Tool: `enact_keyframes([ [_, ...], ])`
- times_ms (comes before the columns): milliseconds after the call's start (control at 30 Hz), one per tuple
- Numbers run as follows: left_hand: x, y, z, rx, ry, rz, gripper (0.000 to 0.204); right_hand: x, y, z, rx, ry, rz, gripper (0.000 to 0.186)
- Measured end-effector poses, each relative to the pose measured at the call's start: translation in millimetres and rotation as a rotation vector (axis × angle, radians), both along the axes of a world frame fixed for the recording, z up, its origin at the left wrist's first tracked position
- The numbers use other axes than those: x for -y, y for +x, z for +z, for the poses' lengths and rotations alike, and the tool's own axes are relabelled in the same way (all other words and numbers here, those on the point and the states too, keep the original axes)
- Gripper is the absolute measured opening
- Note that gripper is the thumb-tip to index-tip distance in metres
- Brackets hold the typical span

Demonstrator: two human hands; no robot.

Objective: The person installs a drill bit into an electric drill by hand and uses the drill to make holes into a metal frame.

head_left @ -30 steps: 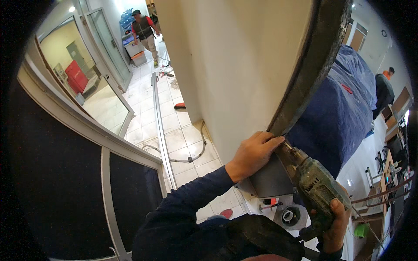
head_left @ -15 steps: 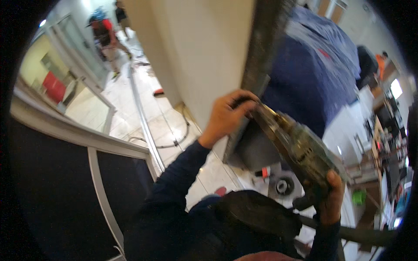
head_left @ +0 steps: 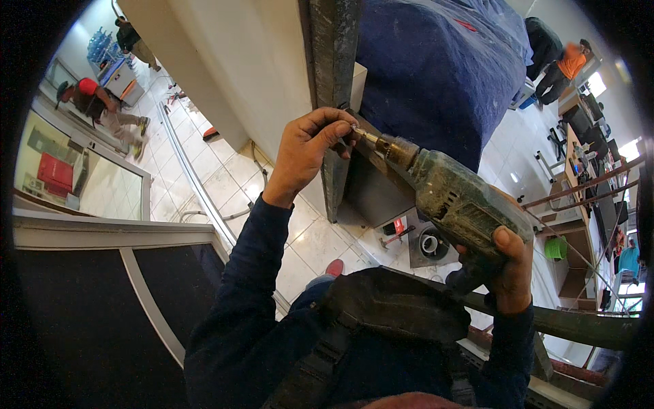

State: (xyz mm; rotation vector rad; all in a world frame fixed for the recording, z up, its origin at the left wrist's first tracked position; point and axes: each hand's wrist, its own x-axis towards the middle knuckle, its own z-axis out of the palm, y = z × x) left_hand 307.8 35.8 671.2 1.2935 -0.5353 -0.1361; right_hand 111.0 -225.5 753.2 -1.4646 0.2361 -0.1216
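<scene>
In the head view, I see the green drill [head_left: 470,198] right of the frame's centre, the right hand [head_left: 511,266] wrapped around its handle. Near the centre, the left hand [head_left: 306,150] has thumb and finger almost together beside the bit [head_left: 366,135]; I cannot tell if they grip. The bit seems already fitted in the chuck [head_left: 397,150], but apparently not yet set against any surface.

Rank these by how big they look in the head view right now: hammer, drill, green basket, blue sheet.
1. Blue sheet
2. Drill, helped by being close to the camera
Unranked: green basket and hammer; the hammer looks longer but thinner.
</scene>
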Motion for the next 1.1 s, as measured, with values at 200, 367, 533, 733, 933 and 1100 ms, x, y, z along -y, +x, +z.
enact_keyframes([
  [200,-7.5,-0.2,4.4,0.031,0.041,-0.028,0.017,-4.5,0.3,6.7,-0.019,-0.021,0.0,0.086],
  [367,-14.3,5.2,16.5,-0.021,0.16,-0.089,0.02,-3.8,-1.0,9.2,-0.018,-0.135,-0.029,0.089],
  [533,-20.9,7.8,24.8,-0.019,0.302,-0.143,0.022,-3.3,-7.4,5.2,-0.021,-0.22,-0.043,0.091],
  [733,-25.9,9.6,27.6,0.022,0.346,-0.188,0.023,-7.0,-12.6,7.4,0.001,-0.251,-0.031,0.088],
  [933,-30.6,12.0,14.0,-0.08,0.163,-0.338,0.02,-9.0,-11.8,13.3,-0.068,-0.136,0.003,0.086],
  [1100,-27.7,9.1,17.2,0.007,0.247,-0.278,0.018,-7.7,-11.3,14.0,-0.077,-0.175,-0.021,0.086],
])
